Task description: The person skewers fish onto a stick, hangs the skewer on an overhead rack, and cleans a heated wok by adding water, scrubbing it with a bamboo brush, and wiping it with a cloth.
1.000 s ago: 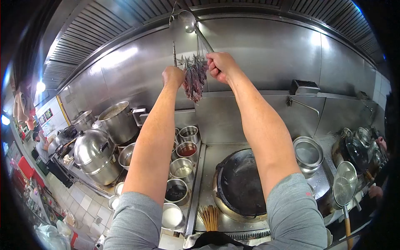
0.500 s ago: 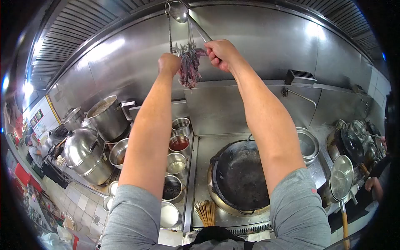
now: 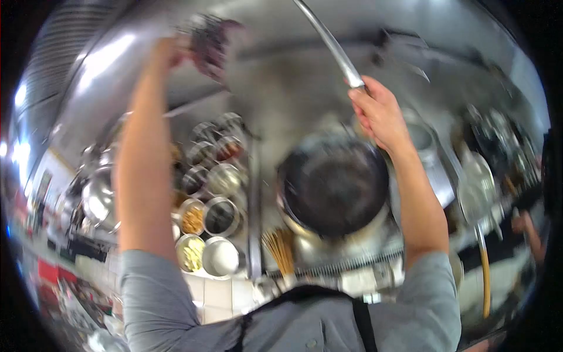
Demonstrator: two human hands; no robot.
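Observation:
My left hand (image 3: pixel 173 50), blurred by motion, is raised at the upper left and looks closed. Beside its fingers hangs a dark purple-grey bunch of strips (image 3: pixel 209 50), also smeared. What the hand grips is hidden. My right hand (image 3: pixel 380 111) is wrapped around the handle of a metal ladle (image 3: pixel 331 44), which slants up and left out of the picture, so its bowl is cut off. Below and left of this hand, a black wok (image 3: pixel 334 185) sits on the stove.
Several metal pots of ingredients (image 3: pixel 223 179) stand left of the wok, with white (image 3: pixel 220 258) and yellow (image 3: pixel 192 253) contents nearest. A bamboo brush (image 3: pixel 278 249) lies before the wok. A strainer (image 3: pixel 476 188) with a wooden handle is at right, near another person's arm (image 3: pixel 531 234).
My left hand and the purple bunch have swung left. My right hand has moved right and down with the ladle, whose bowl has left the picture. The view has tilted downward.

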